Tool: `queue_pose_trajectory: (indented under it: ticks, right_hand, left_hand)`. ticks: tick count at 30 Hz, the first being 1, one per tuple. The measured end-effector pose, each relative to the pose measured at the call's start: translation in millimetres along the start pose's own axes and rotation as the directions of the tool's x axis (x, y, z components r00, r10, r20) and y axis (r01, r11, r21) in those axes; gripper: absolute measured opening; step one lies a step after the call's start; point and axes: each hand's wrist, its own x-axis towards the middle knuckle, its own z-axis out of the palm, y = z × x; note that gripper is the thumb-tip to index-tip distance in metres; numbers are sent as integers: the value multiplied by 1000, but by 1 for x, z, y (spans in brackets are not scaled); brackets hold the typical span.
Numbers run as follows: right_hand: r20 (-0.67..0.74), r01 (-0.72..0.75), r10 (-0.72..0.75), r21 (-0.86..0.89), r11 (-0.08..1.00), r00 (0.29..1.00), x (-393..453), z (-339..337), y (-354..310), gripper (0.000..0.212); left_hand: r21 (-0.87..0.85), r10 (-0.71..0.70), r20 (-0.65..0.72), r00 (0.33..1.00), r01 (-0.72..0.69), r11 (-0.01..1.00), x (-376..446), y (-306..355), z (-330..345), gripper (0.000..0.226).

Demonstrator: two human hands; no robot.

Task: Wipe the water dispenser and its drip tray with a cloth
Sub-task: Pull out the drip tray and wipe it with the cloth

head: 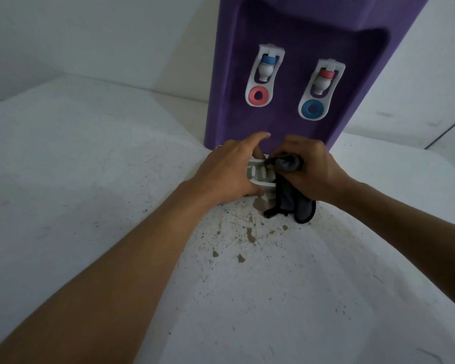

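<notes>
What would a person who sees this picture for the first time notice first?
The purple water dispenser stands out at the top, with two white taps on its front. Just below it, the left hand grips the white drip tray while the right hand holds a dark cloth against it. Brown stains spot the white surface in front of the hands.

The white counter [90, 179] was speckled with brown stains [250, 235]; the purple dispenser [294, 35] stood on it, a dark cloth's [300, 208] end touching it.
</notes>
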Motion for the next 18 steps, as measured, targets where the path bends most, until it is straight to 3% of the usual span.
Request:
queue_pose_trajectory:
  ticks: [8, 13, 18]
  right_hand:
    - [-90, -74, 84, 112, 991, 992, -4, 3, -1, 16]
    - [97, 10, -3, -71, 997, 995, 11, -2, -8, 18]
    - [238, -9, 73, -262, 965, 968, 26, -11, -9, 11]
  left_hand:
    - [-28, -9, -2, 1000, 9, 1000, 0, -1, 0, 111]
    - [-24, -50, 10, 999, 51, 998, 0, -3, 0, 113]
    - [4, -38, 4, 999, 38, 999, 1, -2, 1, 116]
